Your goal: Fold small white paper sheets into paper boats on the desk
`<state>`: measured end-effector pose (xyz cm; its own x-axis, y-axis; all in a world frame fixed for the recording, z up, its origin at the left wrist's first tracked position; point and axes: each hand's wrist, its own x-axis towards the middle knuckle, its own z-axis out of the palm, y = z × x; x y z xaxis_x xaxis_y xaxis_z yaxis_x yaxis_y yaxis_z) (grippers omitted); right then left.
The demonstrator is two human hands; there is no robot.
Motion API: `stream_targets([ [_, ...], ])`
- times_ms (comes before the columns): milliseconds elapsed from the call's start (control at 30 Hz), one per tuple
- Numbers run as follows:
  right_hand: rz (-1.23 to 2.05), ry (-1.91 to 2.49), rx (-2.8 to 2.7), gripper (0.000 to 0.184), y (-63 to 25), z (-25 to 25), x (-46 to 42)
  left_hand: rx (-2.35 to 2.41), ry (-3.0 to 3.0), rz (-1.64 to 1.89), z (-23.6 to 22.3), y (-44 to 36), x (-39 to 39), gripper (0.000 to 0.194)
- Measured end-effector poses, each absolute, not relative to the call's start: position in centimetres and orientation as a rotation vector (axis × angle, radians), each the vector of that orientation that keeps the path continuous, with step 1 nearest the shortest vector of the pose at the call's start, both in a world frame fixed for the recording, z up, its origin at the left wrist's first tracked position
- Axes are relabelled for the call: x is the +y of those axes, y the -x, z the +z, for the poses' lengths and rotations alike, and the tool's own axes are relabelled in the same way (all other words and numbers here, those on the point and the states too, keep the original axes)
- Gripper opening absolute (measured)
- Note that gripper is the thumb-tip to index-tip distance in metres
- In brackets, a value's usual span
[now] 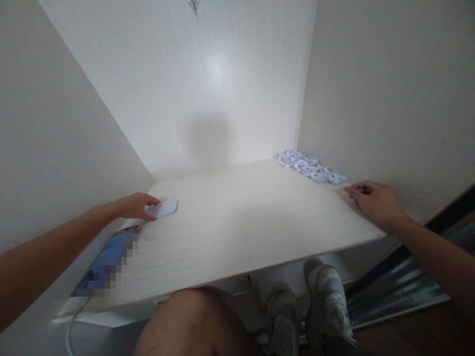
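Observation:
On the left of the white board surface, my left hand point(138, 205) has its thumb and fingers closed around the near end of a small stack of white paper slips point(166, 208). The slips lie flat at the surface. Over at the right edge, my right hand point(376, 201) is closed, with its fingers curled and the thumb against them. No object shows at its fingertips. Just beyond them, a pile of small folded white paper pieces point(309, 166) stretches along the right wall to the back corner.
A phone or tablet point(107, 259) with a blurred screen lies at the left front, a cable point(70, 329) beside it. White panels enclose the white surface point(222, 222) on three sides. My knee point(193, 321) and shoes point(326, 301) are below its front edge.

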<state>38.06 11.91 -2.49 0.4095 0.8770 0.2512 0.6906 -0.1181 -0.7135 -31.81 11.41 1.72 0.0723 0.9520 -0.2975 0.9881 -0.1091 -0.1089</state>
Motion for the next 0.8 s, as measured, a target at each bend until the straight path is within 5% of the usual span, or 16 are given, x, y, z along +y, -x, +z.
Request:
stream_targets([
  [800, 0.299, 1.861, -1.385, 0.016, -39.0, -3.6, 12.5, 1.956, -2.168, -0.134, 1.0, 28.3, 11.9, 0.093],
])
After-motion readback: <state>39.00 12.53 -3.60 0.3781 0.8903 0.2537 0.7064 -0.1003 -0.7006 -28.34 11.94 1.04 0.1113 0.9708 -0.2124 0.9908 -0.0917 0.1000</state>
